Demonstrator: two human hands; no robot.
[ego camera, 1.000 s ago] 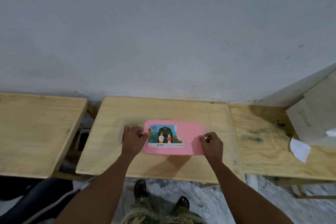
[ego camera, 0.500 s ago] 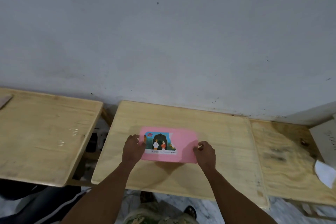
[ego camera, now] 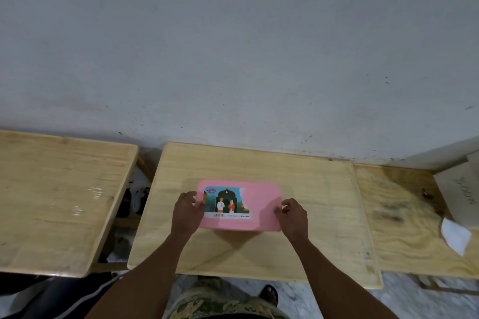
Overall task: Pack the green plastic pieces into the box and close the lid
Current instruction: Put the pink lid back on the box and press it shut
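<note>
The left hand grips the left end of the pink box, thumb laid on top of the lid near the picture label, fingers curled round the edge; the right hand holds the near right corner the same way, fingertips pinched against the lid's rim; both grips are closed on the box, neither is spread flat. The box sits on the middle worktop, roughly central, slightly nearer the near edge than the wall; its lid lies level over it and looks seated, though whether it has clicked home cannot be told from above. No green plastic pieces are in view; presumably they are inside, but the lid hides that.

The step in hand seems to be pressing the lid shut; to do it well, push down evenly at both ends, then run the thumbs along the far and near edges so no corner rides up; keep the box flat on the worktop so that it does not skid. A second worktop stands to the left; a third on the right carries white paper, well apart from the box.
</note>
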